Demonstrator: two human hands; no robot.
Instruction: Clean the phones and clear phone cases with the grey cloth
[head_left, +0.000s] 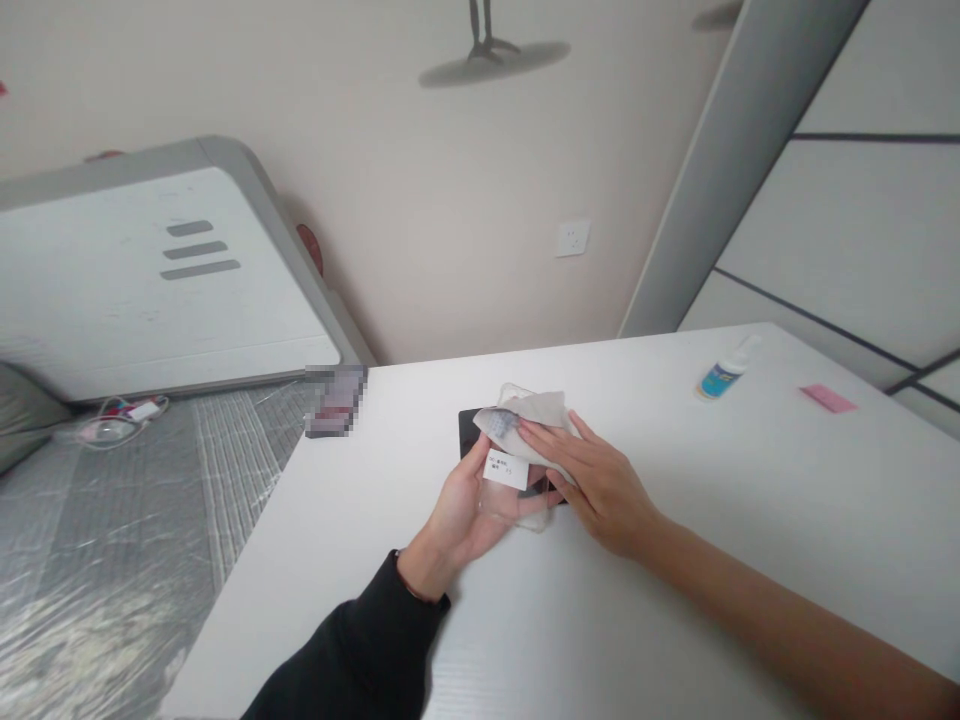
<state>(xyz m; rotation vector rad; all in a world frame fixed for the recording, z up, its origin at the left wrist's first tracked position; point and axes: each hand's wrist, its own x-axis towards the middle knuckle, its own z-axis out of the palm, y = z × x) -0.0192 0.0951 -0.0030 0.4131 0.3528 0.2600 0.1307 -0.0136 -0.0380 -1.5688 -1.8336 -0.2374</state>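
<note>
A clear phone case (495, 503) with a white paper label (506, 469) rests in my left hand (454, 515), whose thumb grips its left edge while the fingers pass underneath. My right hand (604, 490) presses a pale grey cloth (546, 408) against the upper part of the case, fingers laid along the cloth. Part of the cloth shows a bluish-grey patch. Beneath the case lies a flat black object (468, 428), perhaps a phone, mostly covered by the hands, case and cloth.
On the right of the white table (660, 620) stand a small spray bottle (721, 378) with a blue label and, farther right, a pink slip (827, 398). A blurred-out item (336, 400) sits at the table's left corner. A wall with a socket (573, 239) rises behind.
</note>
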